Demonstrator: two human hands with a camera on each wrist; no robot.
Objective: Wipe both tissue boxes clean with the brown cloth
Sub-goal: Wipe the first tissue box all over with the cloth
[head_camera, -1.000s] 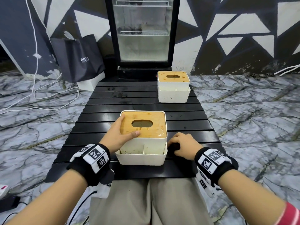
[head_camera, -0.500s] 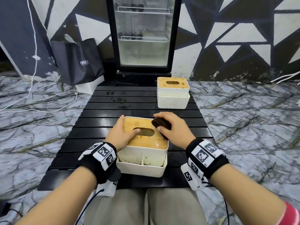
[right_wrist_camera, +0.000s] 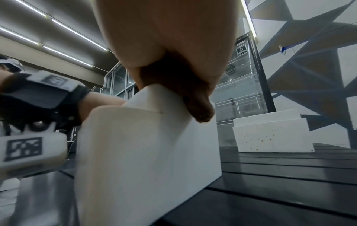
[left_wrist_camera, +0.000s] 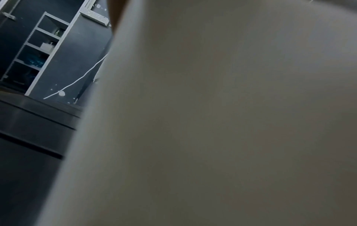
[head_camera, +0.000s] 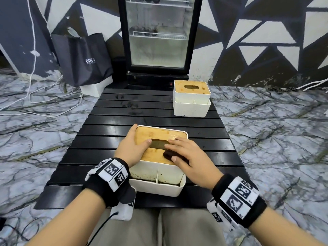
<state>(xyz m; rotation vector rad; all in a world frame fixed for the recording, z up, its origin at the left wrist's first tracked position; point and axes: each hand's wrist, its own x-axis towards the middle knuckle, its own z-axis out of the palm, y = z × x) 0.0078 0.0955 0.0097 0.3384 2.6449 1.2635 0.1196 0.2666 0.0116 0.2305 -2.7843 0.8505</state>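
The near tissue box [head_camera: 159, 176], white with a bamboo lid, sits on the black slatted table [head_camera: 110, 132] in front of me. My left hand [head_camera: 133, 146] grips its left side, thumb on the lid by the slot. My right hand [head_camera: 182, 151] lies flat on the lid's right half and presses the brown cloth [head_camera: 169, 154] down with straight fingers. In the right wrist view the brown cloth [right_wrist_camera: 199, 110] hangs over the near tissue box's [right_wrist_camera: 144, 152] top edge. The far tissue box [head_camera: 191, 103], speckled with brown spots, stands at the back right.
A glass-door fridge [head_camera: 158, 32] stands behind the table, with a dark bag [head_camera: 83, 59] to its left. White cables [head_camera: 44, 98] lie on the marble floor. The left wrist view is filled by a blurred pale surface [left_wrist_camera: 212, 122].
My right hand rose from the table beside the box onto the lid with the cloth, then slid toward the lid's near right part and flattened. The left hand kept its hold.
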